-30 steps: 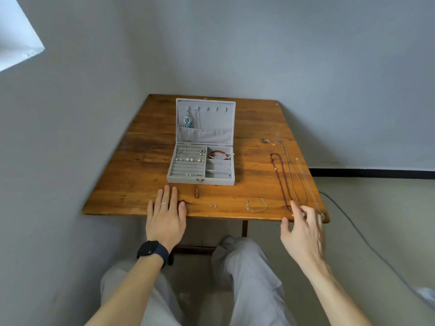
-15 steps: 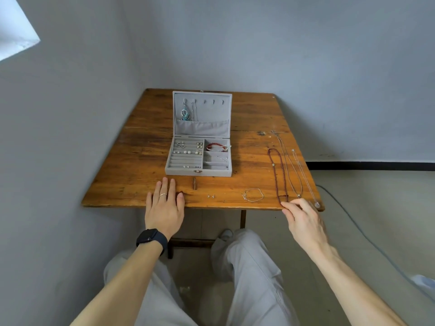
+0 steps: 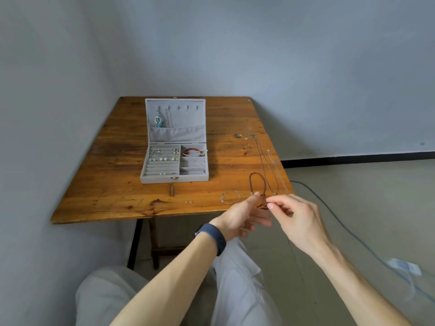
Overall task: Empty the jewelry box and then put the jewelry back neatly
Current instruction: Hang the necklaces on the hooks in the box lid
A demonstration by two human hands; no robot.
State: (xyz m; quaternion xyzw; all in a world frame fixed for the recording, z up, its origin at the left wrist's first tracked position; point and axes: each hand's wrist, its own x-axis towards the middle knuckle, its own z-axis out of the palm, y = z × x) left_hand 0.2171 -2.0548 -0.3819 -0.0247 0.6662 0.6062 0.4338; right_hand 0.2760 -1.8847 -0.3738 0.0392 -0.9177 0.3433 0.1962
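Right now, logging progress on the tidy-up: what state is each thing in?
jewelry box: open, lid upright, partly filled
red bead necklace: near end pinched, rest on table
silver chains: stretched out on table
thin bracelet: flat on table
right hand: pinching necklace end
left hand: open, thumb beside necklace

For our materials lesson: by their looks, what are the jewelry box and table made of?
Jewelry box: probably grey velvet-like fabric; matte, soft-looking, no shine. Table: wood, seemingly varnished; visible grain, plank seams, orange-brown sheen.
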